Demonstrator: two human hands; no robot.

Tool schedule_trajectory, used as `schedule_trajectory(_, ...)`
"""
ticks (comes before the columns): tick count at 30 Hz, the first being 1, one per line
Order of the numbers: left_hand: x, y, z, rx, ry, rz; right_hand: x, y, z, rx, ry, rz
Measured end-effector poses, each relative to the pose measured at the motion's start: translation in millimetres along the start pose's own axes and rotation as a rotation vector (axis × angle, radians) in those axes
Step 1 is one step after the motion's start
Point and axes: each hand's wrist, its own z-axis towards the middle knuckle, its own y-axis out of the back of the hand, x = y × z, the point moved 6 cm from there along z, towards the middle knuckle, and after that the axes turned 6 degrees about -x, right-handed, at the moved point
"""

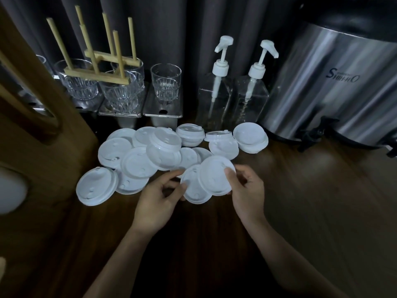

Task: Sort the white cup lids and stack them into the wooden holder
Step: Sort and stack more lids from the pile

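Dark wooden countertop (300, 201) fills the view, seen from above, with two bare forearms reaching in from the bottom edge. Nearest, the left hand (159, 196) pinches the edge of a lower lid (194, 189) between curled fingers and thumb. The right hand (245, 190) grips an upper lid (216, 175), thumb pressed on its face. These two white lids overlap, the upper one partly covering the lower.

Just beyond the hands, a loose pile of white cup lids (139, 162) spreads across the counter, many overlapping, some flipped over.

Farther back on the left, clear glass tumblers (165, 82) stand on metal trays (163, 112). The wooden holder (97, 75), a pale frame with upright dowels, appears to rest across the tops of several tumblers, well apart from the lids. To the right stand two clear pump bottles (214, 100) with white pumps, then a large stainless steel drink dispenser (335, 82) with a black tap. Dark curtains (171, 29) hang behind everything.
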Motion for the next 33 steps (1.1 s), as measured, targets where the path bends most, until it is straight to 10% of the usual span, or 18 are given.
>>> schedule_trajectory(10,0.5,-1.0,0.2,0.004,-0.001,0.054,11.1,-9.2,-10.6,0.026,0.315,-0.221)
schedule_trajectory(33,-3.9,-9.6,-5.1,0.167,-0.054,-0.036,6.2,-16.7,-9.6,0.103,0.402,-0.283)
